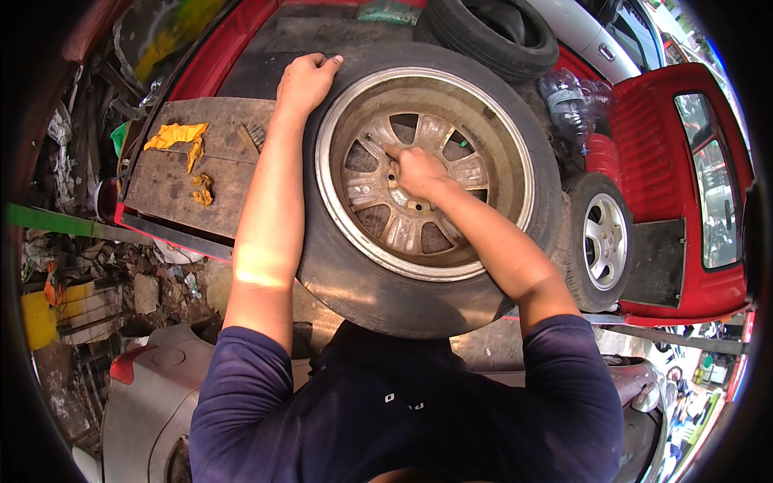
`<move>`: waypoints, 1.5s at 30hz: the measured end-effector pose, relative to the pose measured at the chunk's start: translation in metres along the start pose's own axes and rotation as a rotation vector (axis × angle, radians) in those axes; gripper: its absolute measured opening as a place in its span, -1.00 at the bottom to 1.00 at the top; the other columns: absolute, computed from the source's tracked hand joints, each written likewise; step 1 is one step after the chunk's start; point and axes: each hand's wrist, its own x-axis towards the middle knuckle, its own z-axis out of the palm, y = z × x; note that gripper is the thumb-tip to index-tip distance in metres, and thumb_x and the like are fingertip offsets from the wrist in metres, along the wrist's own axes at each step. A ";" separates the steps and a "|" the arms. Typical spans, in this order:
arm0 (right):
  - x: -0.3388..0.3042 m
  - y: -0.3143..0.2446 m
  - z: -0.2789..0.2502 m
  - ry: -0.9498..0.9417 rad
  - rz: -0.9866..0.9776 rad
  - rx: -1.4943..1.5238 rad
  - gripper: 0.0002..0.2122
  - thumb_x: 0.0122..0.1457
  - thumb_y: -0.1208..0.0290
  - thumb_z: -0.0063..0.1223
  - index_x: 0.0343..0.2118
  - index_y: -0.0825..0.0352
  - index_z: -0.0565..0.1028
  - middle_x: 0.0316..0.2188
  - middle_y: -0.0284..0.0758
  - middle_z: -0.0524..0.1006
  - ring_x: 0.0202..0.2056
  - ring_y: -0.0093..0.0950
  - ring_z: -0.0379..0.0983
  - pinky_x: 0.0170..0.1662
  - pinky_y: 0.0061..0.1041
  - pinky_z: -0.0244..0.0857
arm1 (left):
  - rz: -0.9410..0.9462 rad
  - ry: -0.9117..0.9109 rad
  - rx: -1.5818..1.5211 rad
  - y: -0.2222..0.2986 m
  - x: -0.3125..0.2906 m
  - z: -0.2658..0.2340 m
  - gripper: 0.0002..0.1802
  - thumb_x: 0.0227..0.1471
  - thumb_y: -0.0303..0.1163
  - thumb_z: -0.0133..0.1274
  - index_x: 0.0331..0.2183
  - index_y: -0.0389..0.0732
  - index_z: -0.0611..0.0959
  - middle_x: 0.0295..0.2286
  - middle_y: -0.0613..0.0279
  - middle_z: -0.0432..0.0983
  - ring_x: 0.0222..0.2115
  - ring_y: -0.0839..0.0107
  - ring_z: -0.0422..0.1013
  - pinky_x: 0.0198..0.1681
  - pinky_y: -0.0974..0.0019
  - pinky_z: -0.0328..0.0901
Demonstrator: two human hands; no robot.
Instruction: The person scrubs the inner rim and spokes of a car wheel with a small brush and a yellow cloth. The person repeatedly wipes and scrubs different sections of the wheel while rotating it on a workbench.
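A large car wheel (346, 253), a worn black tyre on a dirty metal rim, lies on its side in front of me with the inside of its spokes facing up. At its far left edge, my left hand (308, 83) is closed over the tyre, thumb up and the other fingertips mostly hidden. Inside the rim, my right hand (420, 171) rests by the hub. Its index finger reaches out to a spoke, while the other fingers curl under the palm. Whatever those curled fingers hold, if anything, is hidden.
Left of the wheel, yellow cloth (177, 137) lies on a wooden board (153, 181) beside a small brush (254, 135). A loose tyre (491, 36), plastic bottles (568, 101) and a smaller wheel (604, 241) are in the red truck bed. Rubble (145, 294) lies at lower left.
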 end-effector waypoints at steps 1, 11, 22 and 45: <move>0.000 0.000 -0.001 0.046 0.008 0.027 -0.57 0.24 0.36 -0.10 0.20 0.09 0.39 -0.20 0.00 0.59 -0.13 -0.06 0.53 -0.04 -0.11 0.40 | 0.011 0.005 0.000 0.000 0.000 -0.001 -0.49 0.09 0.02 0.10 -0.52 -0.29 0.65 -0.59 0.14 0.56 -0.52 0.35 0.46 -0.34 0.24 0.31; 0.000 0.004 0.002 0.117 0.023 0.004 -0.52 0.19 0.45 -0.14 0.21 0.06 0.38 -0.20 0.01 0.59 -0.15 -0.07 0.54 -0.06 -0.11 0.41 | 0.002 -0.025 0.000 0.002 0.000 0.001 -0.49 0.08 0.04 0.09 -0.51 -0.27 0.66 -0.58 0.14 0.57 -0.49 0.33 0.48 -0.32 0.25 0.32; 0.001 0.005 -0.002 0.005 -0.068 -0.121 -0.50 0.15 0.46 -0.09 0.21 0.02 0.39 -0.23 -0.03 0.60 -0.19 -0.10 0.56 -0.10 -0.12 0.44 | -0.042 -0.078 -0.014 0.005 0.002 -0.002 -0.49 0.07 0.08 0.06 -0.38 -0.23 0.72 -0.42 -0.07 0.62 -0.29 0.02 0.55 -0.18 0.08 0.37; 0.002 0.008 -0.006 0.166 -0.008 -0.172 -0.47 0.09 0.50 -0.06 0.19 -0.01 0.43 -0.21 -0.14 0.61 -0.18 -0.14 0.57 -0.12 -0.15 0.45 | -0.024 -0.083 -0.062 0.004 0.000 -0.002 -0.49 0.10 0.03 0.09 -0.48 -0.29 0.65 -0.57 0.19 0.56 -0.50 0.41 0.45 -0.32 0.28 0.30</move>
